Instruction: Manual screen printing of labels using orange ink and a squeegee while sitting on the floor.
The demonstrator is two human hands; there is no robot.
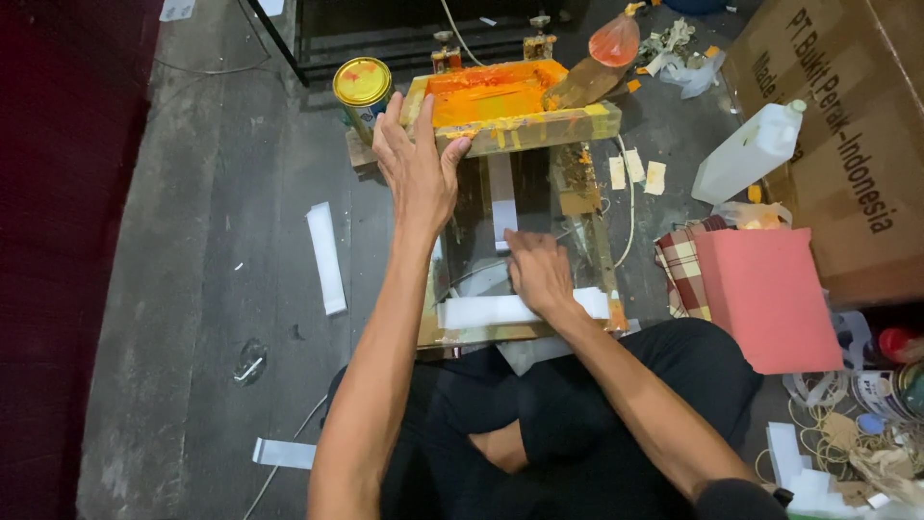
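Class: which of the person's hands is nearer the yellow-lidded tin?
Left. The left hand grips the orange frame right beside the tin; the right hand rests lower down on the white strip.

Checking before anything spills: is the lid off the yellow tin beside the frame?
No, the yellow tin has its lid on, paint-smeared, beside the left hand gripping the wooden frame.
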